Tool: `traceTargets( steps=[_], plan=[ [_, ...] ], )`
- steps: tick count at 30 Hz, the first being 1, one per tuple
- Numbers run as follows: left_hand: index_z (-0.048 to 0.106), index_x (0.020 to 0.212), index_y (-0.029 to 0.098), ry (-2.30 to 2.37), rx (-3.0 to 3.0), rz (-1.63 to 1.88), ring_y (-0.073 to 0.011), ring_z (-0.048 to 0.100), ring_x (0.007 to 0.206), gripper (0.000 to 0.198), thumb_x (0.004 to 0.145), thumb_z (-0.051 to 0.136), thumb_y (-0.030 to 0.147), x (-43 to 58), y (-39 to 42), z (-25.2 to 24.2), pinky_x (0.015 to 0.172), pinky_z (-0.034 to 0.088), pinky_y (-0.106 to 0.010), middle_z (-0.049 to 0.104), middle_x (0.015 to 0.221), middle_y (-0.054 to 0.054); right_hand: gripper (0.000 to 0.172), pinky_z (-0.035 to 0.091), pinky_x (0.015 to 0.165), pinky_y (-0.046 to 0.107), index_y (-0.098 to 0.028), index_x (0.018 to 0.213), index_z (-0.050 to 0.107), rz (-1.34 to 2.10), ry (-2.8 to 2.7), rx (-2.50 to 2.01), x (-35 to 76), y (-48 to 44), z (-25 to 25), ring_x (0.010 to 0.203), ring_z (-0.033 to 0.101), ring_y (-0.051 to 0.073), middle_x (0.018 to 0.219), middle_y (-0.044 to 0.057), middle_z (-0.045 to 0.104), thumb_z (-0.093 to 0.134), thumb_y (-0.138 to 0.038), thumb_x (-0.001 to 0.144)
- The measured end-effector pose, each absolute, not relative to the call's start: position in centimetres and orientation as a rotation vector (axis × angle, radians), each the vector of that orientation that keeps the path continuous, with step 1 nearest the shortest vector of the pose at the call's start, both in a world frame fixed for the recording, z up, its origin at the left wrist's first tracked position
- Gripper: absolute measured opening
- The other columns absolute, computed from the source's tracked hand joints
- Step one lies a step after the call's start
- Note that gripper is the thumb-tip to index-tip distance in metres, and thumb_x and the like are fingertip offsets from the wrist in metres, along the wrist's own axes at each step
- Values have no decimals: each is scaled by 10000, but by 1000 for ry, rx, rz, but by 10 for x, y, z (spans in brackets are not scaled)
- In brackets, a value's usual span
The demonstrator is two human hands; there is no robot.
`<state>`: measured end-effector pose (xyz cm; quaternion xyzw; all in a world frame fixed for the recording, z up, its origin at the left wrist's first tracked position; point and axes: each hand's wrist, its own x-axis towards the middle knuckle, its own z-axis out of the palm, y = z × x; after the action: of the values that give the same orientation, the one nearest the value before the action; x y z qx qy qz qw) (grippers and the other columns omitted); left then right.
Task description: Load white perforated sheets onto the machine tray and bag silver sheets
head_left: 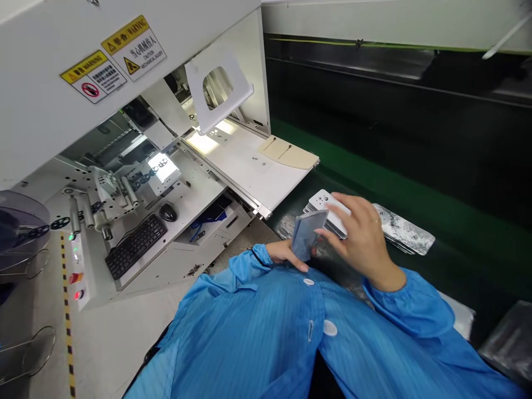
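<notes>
My left hand (287, 255) is closed around the lower part of a thin grey-blue rectangular panel (306, 235), held tilted up in front of my chest. My right hand (362, 235) has its fingers apart and curved; the thumb is at the panel's right edge, and whether it touches is unclear. The other fingertips reach over a stack of white rounded plates with small holes (322, 198), partly covered by the hand and the panel. To the right of that hand lies a second stack of silvery, shiny plates (405, 230).
A white machine with a flat bed (253, 160) stands ahead left, its corner near the stacks. Keyboard (136, 245) and mouse (168, 212) rest on its lower shelf. A dark green belt surface (349, 177) runs along the right. Clear plastic wrapping (509, 338) lies at lower right.
</notes>
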<state>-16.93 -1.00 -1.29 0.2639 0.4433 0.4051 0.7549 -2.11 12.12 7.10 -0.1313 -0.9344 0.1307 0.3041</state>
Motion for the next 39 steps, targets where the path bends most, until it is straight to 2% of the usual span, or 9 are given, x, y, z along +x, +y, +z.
traceTargets(
  steps=[3, 5, 8, 15, 22, 26, 29, 32, 39],
  plan=[
    [667, 991, 169, 899, 596, 889, -130, 580, 846, 668, 376, 924, 202, -179, -15, -1, 887, 446, -336, 608, 1073, -35, 511, 537, 766, 402, -204, 1250, 573, 792, -2447, -442, -20, 140, 78, 916, 612, 238, 1205, 147, 579, 547, -558, 882],
    [653, 1075, 186, 874, 624, 861, -120, 572, 825, 711, 415, 917, 210, -183, -14, 5, 860, 443, -321, 610, 1085, -43, 374, 527, 671, 322, -214, 1031, 674, 1029, -2445, -309, -24, 147, 83, 757, 608, 173, 990, 86, 645, 534, -535, 901],
    [629, 1157, 192, 834, 615, 874, -139, 577, 861, 766, 444, 906, 224, -186, -13, 6, 884, 430, -321, 631, 1082, -55, 328, 506, 664, 283, -207, 785, 691, 1225, -2423, -225, -30, 151, 94, 732, 608, 154, 785, 38, 657, 571, -491, 896],
    [641, 1105, 141, 662, 589, 889, -189, 619, 863, 646, 510, 857, 272, -192, -13, 4, 854, 463, -368, 646, 1127, -120, 327, 385, 424, 234, -165, 689, 671, 1857, -2172, -467, -32, 152, 107, 458, 468, 82, 644, -2, 576, 732, -479, 756],
    [551, 1279, 154, 464, 545, 923, -257, 572, 1134, 725, 621, 803, 324, -175, -14, 12, 968, 451, -411, 623, 1195, -146, 196, 475, 607, 285, -196, 720, 710, 1206, -2176, -415, -35, 146, 117, 690, 589, 154, 743, 38, 660, 675, -361, 820],
    [608, 1195, 158, 564, 582, 959, -230, 622, 1000, 648, 604, 821, 320, -171, -16, 14, 863, 497, -380, 619, 1212, -137, 254, 512, 673, 310, -188, 887, 721, 1465, -2245, -491, -32, 151, 125, 788, 634, 187, 871, 56, 700, 695, -423, 795],
    [648, 1133, 151, 651, 687, 938, -177, 626, 907, 610, 569, 847, 272, -174, -17, 17, 841, 480, -329, 628, 1202, -123, 360, 497, 597, 289, -164, 943, 700, 1575, -2289, -581, -30, 155, 130, 691, 614, 165, 823, 56, 688, 717, -476, 763],
    [625, 1184, 159, 649, 732, 942, -151, 616, 869, 656, 575, 841, 272, -177, -17, 19, 854, 463, -312, 636, 1178, -112, 284, 425, 474, 245, -158, 817, 674, 1491, -2399, -497, -29, 156, 134, 521, 530, 103, 722, 26, 631, 650, -441, 836],
    [507, 1324, 168, 452, 653, 967, -301, 520, 1179, 844, 564, 796, 392, -180, -21, 15, 854, 517, -395, 586, 1192, -145, 203, 368, 507, 242, -166, 810, 599, 344, -2512, 46, -30, 146, 138, 620, 509, 120, 745, 45, 601, 477, -244, 952]
  ],
)
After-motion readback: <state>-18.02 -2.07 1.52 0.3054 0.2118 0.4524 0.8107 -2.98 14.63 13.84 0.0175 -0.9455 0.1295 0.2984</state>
